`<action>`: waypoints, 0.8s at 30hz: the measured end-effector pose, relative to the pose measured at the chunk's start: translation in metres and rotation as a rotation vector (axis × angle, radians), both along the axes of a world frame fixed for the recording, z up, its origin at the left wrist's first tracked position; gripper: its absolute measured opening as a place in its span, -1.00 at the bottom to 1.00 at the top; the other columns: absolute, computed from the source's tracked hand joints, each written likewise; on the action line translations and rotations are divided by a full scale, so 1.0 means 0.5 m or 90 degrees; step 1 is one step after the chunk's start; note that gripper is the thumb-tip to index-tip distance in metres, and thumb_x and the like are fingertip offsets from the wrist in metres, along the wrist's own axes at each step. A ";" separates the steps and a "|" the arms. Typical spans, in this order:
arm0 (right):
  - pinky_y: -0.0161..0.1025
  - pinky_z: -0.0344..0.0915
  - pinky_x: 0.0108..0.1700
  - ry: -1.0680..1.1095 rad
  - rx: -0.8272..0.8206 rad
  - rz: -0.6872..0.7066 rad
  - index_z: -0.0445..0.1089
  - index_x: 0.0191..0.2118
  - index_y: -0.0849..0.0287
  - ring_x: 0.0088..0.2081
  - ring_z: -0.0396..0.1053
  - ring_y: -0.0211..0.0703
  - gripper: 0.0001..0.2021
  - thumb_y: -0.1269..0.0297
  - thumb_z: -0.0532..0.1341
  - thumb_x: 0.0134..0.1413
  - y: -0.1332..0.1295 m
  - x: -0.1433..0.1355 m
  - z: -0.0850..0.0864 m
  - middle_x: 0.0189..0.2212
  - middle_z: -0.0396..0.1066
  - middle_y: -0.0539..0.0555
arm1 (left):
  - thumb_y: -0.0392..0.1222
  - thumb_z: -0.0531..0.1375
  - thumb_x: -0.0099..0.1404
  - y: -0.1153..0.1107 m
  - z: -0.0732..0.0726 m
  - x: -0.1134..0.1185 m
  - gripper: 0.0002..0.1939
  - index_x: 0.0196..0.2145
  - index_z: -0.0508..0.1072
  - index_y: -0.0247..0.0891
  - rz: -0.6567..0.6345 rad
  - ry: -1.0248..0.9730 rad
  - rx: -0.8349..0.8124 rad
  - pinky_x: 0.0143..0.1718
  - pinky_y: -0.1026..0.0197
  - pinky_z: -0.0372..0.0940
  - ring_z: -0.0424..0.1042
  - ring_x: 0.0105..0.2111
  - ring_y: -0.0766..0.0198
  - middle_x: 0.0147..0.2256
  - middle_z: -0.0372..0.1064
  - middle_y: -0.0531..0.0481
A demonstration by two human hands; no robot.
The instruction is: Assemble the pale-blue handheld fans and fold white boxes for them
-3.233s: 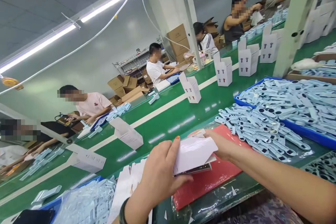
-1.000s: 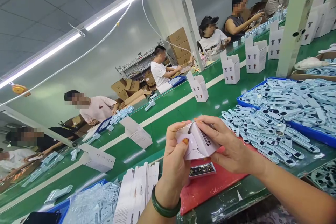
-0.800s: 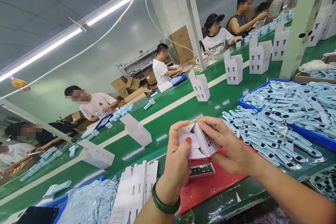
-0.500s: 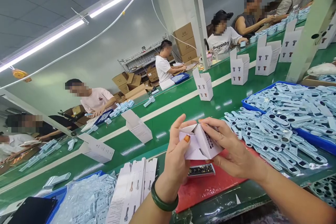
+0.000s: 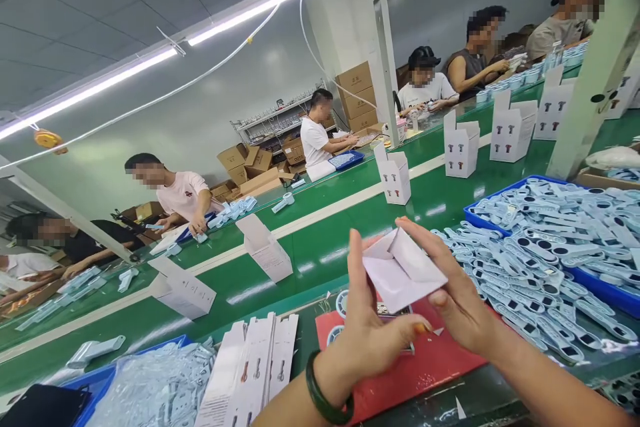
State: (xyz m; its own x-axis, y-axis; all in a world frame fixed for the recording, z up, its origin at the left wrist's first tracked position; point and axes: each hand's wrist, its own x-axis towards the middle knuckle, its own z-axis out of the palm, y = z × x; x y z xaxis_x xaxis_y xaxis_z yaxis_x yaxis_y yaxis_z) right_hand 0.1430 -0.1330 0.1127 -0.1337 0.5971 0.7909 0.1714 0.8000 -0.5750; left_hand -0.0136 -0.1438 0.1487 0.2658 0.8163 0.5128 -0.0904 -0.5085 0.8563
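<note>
A small white cardboard box (image 5: 406, 268) is held up between my two hands, its flaps folded inward on the side facing me. My left hand (image 5: 367, 323) grips its left side, fingers upright along the wall and thumb below, off the flaps. Around the right side curve the fingers of my right hand (image 5: 457, 300), its thumb at the lower right corner. Beneath lies a red mat (image 5: 435, 373), with pale blue rings (image 5: 334, 335) at its left. A metallic piece on the mat is mostly hidden behind the box and my left hand.
Flattened printed cartons (image 5: 255, 367) stand left of the mat, beside a bagged heap of light blue parts (image 5: 155, 380). At right, light blue handles (image 5: 530, 287) pile around a blue tray (image 5: 483, 221). Open white boxes (image 5: 396, 179) line the green conveyor (image 5: 320, 240); several co-workers sit beyond.
The box has turned in my hands, so its printed side no longer shows and the folded flaps face me. My left thumb has come off the flaps. Both hands shifted slightly right.
</note>
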 end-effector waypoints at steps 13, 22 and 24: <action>0.12 0.28 0.18 0.113 0.024 -0.176 0.32 0.22 0.02 0.15 0.31 0.13 -0.56 -0.06 0.14 0.36 -0.005 -0.009 -0.040 0.10 0.34 0.22 | 0.04 0.58 -0.10 0.073 0.029 -0.073 -0.03 0.25 0.36 -0.04 0.260 0.064 0.206 0.15 0.02 0.30 0.35 0.08 0.02 0.12 0.32 -0.13; 0.11 0.34 0.24 0.412 -0.380 0.264 0.28 0.21 -0.02 0.19 0.38 0.08 -0.49 -0.12 0.22 0.26 0.070 -0.132 -0.014 0.17 0.41 0.17 | 0.28 0.31 0.24 0.105 -0.008 0.024 -0.39 0.11 0.41 -0.09 0.212 -0.422 -0.151 0.00 0.11 0.45 0.47 0.05 0.08 0.06 0.44 -0.11; 0.07 0.38 0.21 0.363 -0.356 0.142 0.24 0.20 0.03 0.17 0.41 0.03 -0.56 0.00 0.17 0.31 0.138 -0.131 0.009 0.16 0.43 0.16 | 0.19 0.35 0.23 0.101 -0.008 0.006 -0.40 0.14 0.39 -0.06 0.251 -0.359 -0.201 0.16 0.05 0.36 0.35 0.21 0.04 0.18 0.36 -0.12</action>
State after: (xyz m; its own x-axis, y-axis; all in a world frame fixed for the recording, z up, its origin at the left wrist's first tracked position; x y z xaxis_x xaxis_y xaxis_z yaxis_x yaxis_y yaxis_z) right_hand 0.0774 -0.0640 0.1170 0.0359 0.9293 0.3677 -0.3959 0.3511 -0.8486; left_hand -0.0103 -0.0934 0.1447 -0.3096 0.9273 0.2104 -0.4206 -0.3320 0.8443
